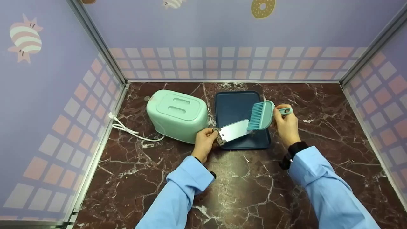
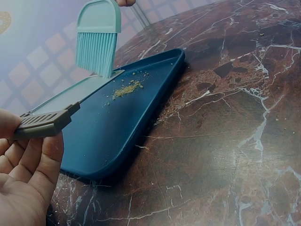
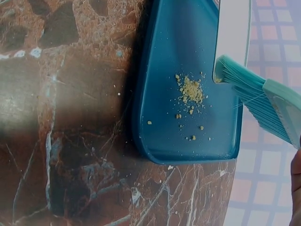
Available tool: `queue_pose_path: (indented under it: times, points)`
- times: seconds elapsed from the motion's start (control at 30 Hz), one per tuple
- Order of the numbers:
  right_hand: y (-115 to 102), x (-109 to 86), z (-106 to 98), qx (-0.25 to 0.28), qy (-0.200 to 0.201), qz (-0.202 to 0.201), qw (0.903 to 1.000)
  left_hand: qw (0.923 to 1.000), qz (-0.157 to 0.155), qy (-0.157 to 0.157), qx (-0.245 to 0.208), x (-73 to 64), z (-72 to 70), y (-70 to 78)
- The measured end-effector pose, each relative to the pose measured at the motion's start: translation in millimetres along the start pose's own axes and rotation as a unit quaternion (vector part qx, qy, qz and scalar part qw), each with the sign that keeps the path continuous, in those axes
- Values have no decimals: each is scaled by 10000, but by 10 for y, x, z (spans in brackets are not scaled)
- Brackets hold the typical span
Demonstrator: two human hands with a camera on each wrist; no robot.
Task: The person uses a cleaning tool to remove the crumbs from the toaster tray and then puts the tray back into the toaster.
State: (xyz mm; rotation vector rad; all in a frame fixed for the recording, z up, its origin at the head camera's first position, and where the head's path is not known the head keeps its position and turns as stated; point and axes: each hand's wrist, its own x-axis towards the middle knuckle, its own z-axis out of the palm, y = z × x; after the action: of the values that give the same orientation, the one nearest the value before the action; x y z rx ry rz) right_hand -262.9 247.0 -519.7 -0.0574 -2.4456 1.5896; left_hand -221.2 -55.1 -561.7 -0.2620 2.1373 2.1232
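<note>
My left hand (image 1: 203, 144) pinches the brown end of a shiny crumb tray (image 1: 234, 130) between thumb and fingers, holding it tilted over a dark blue tray (image 1: 233, 103). In my right hand (image 1: 287, 127) is the handle of a teal brush (image 1: 266, 115). Its bristles (image 2: 96, 54) touch the far end of the crumb tray. Yellowish crumbs (image 3: 192, 90) lie in a small heap on the blue tray, with a few scattered around. To the left of the blue tray stands a mint-green toaster (image 1: 181, 117), close beside my left hand.
A white power cord (image 1: 136, 135) runs from the toaster toward the left wall. Patterned panels (image 1: 203, 38) enclose the brown marbled tabletop (image 1: 241, 190) at the back and both sides. Small specks dot the tabletop.
</note>
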Motion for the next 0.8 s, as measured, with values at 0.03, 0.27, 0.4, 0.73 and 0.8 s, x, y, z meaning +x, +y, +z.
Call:
queue_pose_path:
  times: [0.03,0.27,0.4,0.73,0.8]
  points:
    - [-2,1,-6,-4,2,-8,10000,10000,9,-6,-8,0,-1,0]
    - [-218,-80,-57,75,86,-59,9999,10000,-5,35,80,6,-2,4]
    - [-51,-4,-50,14,312,-57,9995,9999,-52,122,86,11,7,9]
    - [-100,-8,15,238,561,-250,9978,9998,-17,176,-49,17,30,-3]
    - [-145,-19,48,422,483,-307,9975,9998,-49,166,-78,16,33,1]
